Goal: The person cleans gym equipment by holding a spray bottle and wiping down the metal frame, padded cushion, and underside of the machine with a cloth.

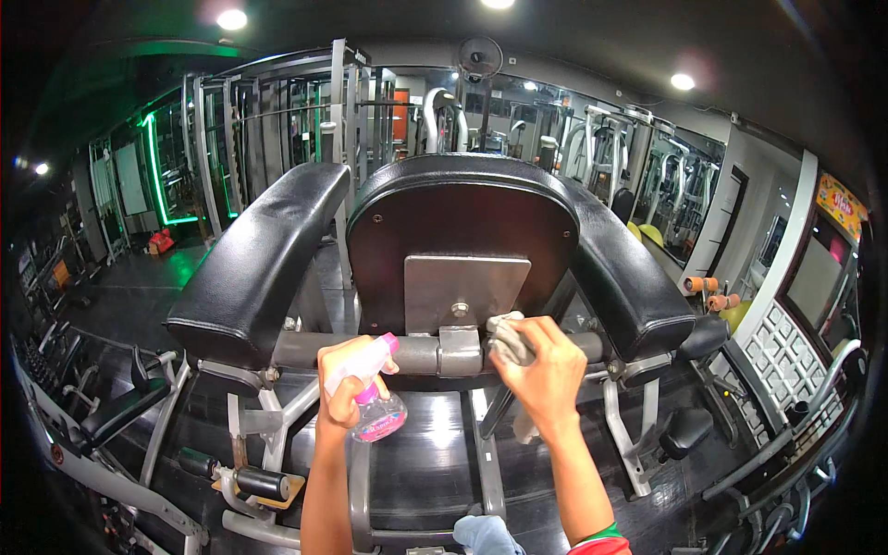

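Observation:
My left hand point(347, 388) grips a clear spray bottle point(380, 418) with a pink and white trigger head, held in front of the grey crossbar point(409, 356) of a gym machine. A crumpled grey cloth point(510, 340) is pinched in my right hand point(548, 368), close to the crossbar and the lower right of the metal plate point(465, 288). That plate is bolted to the dark back of a padded backrest point(458, 229). Black padded armrests flank it, the left one point(267, 257) and the right one point(617, 263).
Grey steel frame legs point(489, 458) stand on the dark floor below. Foam rollers point(262, 483) and a bench point(125, 409) sit at the left. A small black pad point(687, 431) stands at the right. A rack point(338, 139) and a fan point(480, 58) are farther back.

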`<action>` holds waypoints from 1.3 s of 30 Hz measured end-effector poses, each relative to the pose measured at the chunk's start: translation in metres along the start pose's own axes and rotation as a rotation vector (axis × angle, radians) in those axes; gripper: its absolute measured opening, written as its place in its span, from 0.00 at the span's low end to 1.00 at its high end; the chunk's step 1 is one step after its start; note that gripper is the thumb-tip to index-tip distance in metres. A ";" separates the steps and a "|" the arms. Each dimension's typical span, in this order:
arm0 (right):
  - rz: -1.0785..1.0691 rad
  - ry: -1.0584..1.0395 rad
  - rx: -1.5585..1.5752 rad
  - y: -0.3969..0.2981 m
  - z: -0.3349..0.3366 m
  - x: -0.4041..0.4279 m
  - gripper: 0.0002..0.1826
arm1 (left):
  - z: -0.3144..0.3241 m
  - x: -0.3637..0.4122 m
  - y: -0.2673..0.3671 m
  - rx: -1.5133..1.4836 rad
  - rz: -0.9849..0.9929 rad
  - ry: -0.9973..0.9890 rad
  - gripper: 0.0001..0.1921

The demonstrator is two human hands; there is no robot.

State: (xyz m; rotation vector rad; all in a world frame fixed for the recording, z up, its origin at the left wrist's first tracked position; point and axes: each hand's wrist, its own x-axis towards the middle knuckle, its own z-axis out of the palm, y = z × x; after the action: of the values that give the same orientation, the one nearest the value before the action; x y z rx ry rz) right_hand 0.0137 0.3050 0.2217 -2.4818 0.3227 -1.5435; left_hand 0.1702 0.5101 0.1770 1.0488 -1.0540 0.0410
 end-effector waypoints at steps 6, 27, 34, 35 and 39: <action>-0.136 -0.042 0.019 -0.035 0.033 -0.006 0.22 | 0.000 0.000 0.001 -0.006 -0.022 0.013 0.26; 0.044 0.070 0.082 -0.008 0.007 0.001 0.16 | 0.001 0.000 0.003 0.044 0.019 0.016 0.24; -0.103 -0.143 0.204 -0.064 0.047 -0.007 0.18 | 0.001 0.000 0.005 0.044 -0.023 -0.007 0.24; -0.049 -0.162 0.229 -0.063 0.045 -0.008 0.18 | -0.001 -0.002 0.004 0.032 -0.031 0.001 0.24; 0.108 -0.172 0.119 -0.050 0.024 -0.010 0.18 | -0.008 -0.003 -0.001 0.017 -0.054 -0.030 0.28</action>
State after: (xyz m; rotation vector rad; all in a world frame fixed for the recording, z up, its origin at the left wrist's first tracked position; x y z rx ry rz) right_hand 0.0349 0.3571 0.2172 -2.4401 0.3208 -1.2601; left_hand 0.1745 0.5169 0.1738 1.0954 -1.0535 -0.0095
